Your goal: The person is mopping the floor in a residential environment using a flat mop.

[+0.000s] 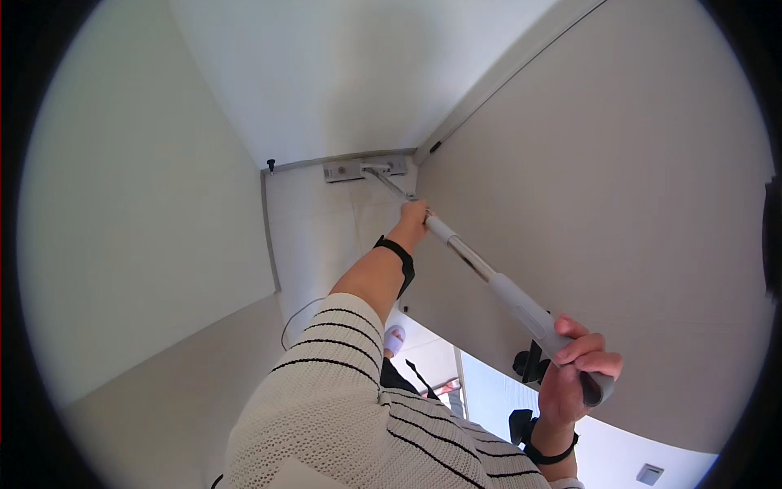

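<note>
A flat mop with a long pole slants across the view. Its grey rectangular mop head (pixel 344 171) rests on the floor in the far corner, along the baseboard. My left hand (pixel 415 215) is closed around the lower part of the metal pole (pixel 473 258). Higher up, my right hand (pixel 580 360) grips the grey plastic handle (pixel 522 305) near its looped end. Each wrist wears a black band. The mop head's underside is hidden against the floor.
A large pale door (pixel 580 202) stands to the right, with a black door handle (pixel 533 362) near my right hand. Walls meet at the corner, where a black door stop (pixel 271 164) sits. A thin cable (pixel 293 319) curves over the floor near a slippered foot (pixel 394 339).
</note>
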`<state>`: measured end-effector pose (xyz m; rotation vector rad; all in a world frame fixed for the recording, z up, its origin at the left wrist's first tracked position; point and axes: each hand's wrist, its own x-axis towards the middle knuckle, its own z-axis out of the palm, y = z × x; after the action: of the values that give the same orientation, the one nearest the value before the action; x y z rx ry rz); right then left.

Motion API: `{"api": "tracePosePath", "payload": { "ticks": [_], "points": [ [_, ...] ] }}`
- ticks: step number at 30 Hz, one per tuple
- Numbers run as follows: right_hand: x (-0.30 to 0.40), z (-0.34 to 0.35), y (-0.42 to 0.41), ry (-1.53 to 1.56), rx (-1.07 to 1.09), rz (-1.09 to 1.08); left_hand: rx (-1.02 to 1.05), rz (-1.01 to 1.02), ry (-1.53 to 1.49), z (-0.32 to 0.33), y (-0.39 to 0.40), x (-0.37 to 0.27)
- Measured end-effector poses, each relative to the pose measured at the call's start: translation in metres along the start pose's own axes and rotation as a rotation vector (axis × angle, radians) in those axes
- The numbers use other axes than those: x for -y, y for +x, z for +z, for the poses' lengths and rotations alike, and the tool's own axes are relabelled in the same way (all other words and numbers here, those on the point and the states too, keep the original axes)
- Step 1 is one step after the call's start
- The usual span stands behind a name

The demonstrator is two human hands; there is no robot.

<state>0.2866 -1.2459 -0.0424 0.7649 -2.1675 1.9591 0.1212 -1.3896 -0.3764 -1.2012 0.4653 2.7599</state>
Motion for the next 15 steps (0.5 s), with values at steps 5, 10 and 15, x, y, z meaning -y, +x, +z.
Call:
{"api": "tracePosePath", "payload": {
  "ticks": [5,10,15],
  "points": [
    [0.004,0.010,0.005,-0.128,-0.057,-0.102,-0.035,-0.064,0.199,-0.013,-0.005,0.003],
    [0.048,-0.016,0.024,-0.165,-0.143,-0.251,0.033,-0.116,0.189,-0.025,-0.073,0.043],
    [0.085,-0.042,0.023,-0.013,-0.132,-0.277,-0.005,-0.200,0.099,-0.026,-0.160,0.066]
  ]
}}
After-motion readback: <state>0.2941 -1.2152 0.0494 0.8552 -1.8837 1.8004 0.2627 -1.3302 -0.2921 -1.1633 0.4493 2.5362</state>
